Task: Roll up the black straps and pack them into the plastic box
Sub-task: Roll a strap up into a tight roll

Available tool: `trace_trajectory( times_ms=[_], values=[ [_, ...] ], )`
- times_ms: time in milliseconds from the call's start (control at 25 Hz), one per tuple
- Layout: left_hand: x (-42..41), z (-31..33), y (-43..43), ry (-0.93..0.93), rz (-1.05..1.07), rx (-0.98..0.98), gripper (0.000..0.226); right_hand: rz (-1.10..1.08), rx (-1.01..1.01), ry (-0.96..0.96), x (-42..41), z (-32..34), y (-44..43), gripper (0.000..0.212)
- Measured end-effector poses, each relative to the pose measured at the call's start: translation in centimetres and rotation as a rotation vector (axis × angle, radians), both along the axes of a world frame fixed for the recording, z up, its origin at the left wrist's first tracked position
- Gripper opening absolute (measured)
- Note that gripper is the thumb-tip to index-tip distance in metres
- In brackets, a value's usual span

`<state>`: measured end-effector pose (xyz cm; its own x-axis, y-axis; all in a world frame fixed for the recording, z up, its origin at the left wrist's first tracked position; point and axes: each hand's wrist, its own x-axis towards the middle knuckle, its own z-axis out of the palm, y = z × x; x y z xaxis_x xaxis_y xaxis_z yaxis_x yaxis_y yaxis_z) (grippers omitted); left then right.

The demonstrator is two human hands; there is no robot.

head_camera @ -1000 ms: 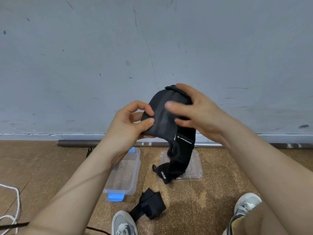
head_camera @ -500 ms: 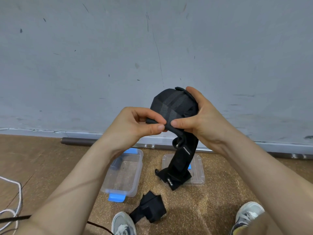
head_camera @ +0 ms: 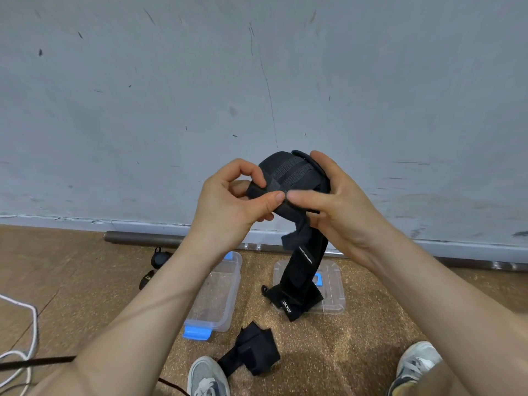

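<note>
I hold a black strap (head_camera: 291,172) in the air in front of the grey wall, partly wound into a loose roll. My left hand (head_camera: 228,204) pinches its near edge between thumb and fingers. My right hand (head_camera: 337,201) cups the roll from the right, thumb pressing on it. The strap's free tail (head_camera: 300,281) hangs down toward the floor. A second black strap (head_camera: 251,350) lies crumpled on the floor between my shoes. The clear plastic box (head_camera: 228,284) with blue clips stands open on the floor below my left forearm.
The box's clear lid (head_camera: 334,290) lies flat to the right of the box, behind the hanging tail. Two small black rolled items (head_camera: 158,258) lie left of the box. A metal bar (head_camera: 143,238) runs along the wall base. A white cord (head_camera: 25,332) loops at the left.
Both hands have turned the roll a little further, my left thumb and fingers taking a new pinch on the strap's edge. The hanging tail has swung slightly.
</note>
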<state>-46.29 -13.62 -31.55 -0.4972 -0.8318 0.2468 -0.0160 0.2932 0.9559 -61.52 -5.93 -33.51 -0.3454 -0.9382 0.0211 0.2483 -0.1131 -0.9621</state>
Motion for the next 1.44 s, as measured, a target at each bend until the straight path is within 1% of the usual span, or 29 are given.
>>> trace_trajectory(
  times_ms=[80, 120, 200, 280, 360, 440, 560, 640, 760, 880, 1040, 1160, 1280, 1440],
  values=[
    [-0.1, -0.1, 0.1, 0.001, 0.005, -0.027, 0.021, 0.001, 0.006, 0.006, 0.1, 0.0, 0.0, 0.108],
    [-0.2, -0.2, 0.2, -0.003, -0.005, -0.036, 0.016, -0.011, 0.014, 0.045, 0.0, -0.1, 0.0, 0.112],
    [-0.3, -0.2, 0.4, -0.009, -0.037, -0.012, 0.01, -0.032, 0.023, 0.077, -0.1, 0.0, 0.0, 0.107],
    [0.0, -0.1, 0.0, -0.004, -0.129, 0.077, 0.01, -0.031, 0.031, 0.05, -0.5, 0.3, 0.1, 0.097],
    [0.7, 0.2, -0.7, 0.008, -0.293, 0.176, 0.017, 0.012, 0.031, -0.017, -0.7, 0.6, 0.4, 0.096],
    [1.2, 0.5, -1.0, 0.0, -0.358, 0.176, 0.024, 0.07, 0.034, -0.096, -0.8, 0.8, 0.6, 0.1],
    [1.2, 0.7, -0.9, -0.018, -0.301, 0.083, 0.022, 0.117, 0.044, -0.166, -0.4, 0.7, 0.7, 0.096],
    [1.2, 0.6, -0.9, -0.032, -0.289, 0.061, 0.02, 0.114, 0.038, -0.173, -0.2, 0.4, 0.4, 0.097],
    [1.4, 0.5, -0.9, -0.051, -0.285, 0.06, 0.015, 0.062, 0.042, -0.114, -0.2, 0.2, 0.3, 0.093],
    [1.3, 0.0, -0.7, 0.005, -0.226, 0.089, 0.012, 0.035, 0.017, -0.047, -0.2, 0.2, 0.5, 0.092],
    [0.8, -0.5, -0.5, -0.011, -0.154, 0.031, 0.022, -0.031, -0.012, 0.043, 0.4, 0.1, 0.4, 0.098],
    [0.6, -0.3, -0.7, 0.036, -0.162, 0.036, 0.018, -0.058, -0.017, 0.007, 0.6, 0.1, 0.7, 0.105],
    [0.4, -0.1, -0.6, 0.07, -0.187, 0.056, 0.017, -0.055, -0.014, -0.026, 1.0, 0.5, 1.2, 0.116],
    [0.4, 0.3, -0.5, 0.07, -0.207, 0.041, 0.013, -0.061, -0.025, -0.099, 1.3, 0.8, 1.5, 0.108]
  ],
)
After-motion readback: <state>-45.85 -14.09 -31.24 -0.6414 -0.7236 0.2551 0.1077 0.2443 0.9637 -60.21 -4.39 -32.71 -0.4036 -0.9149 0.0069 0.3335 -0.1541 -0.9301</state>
